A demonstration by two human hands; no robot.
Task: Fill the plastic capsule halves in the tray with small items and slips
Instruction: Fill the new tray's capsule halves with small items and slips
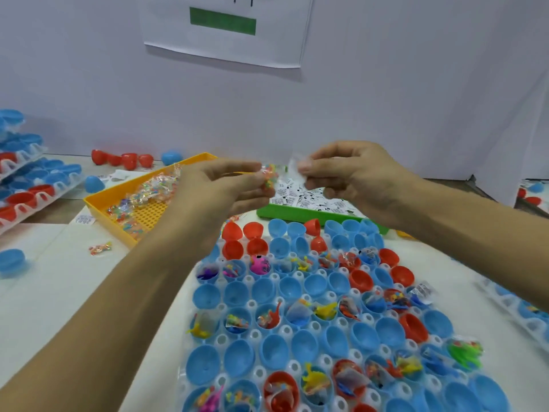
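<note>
Two bins (118, 200) sit behind the tray (297, 322); spare trays (32, 185) seemingly stacked far left.

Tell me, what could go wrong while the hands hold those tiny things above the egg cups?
1. The left hand pinches a small packet of toys in mid-air; it might slip and drop among the cups.
2. The right hand holds a thin paper slip, which could flutter away.
3. The forearms hang right over the filled cups in the clear tray; a low sleeve-less sweep could knock toys out.
</note>
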